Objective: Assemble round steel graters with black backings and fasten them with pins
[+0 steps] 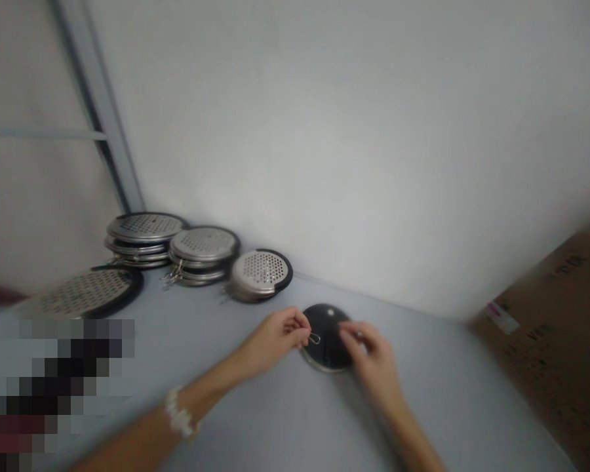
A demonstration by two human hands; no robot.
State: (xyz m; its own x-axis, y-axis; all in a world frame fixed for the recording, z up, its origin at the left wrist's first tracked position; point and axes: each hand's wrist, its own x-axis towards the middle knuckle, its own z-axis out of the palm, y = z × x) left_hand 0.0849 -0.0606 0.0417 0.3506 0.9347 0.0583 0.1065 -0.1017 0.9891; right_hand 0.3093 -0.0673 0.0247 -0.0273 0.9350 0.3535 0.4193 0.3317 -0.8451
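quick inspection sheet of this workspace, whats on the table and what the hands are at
surface: pale grey tabletop
job's things: black round disc with metal rim between the hands; small wire loop
clutter: perforated metal discs with black rims, two stacked, two lying apart; cardboard box at right
hands: left hand pinches the wire loop; right hand blurred, at the disc's edge, grip unclear
cables: nothing seen
surroundings: white wall; pale metal upright at upper left; lower left pixelated

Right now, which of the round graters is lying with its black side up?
The lone grater between the left hand and right hand; the graters by the wall show perforated metal faces instead.
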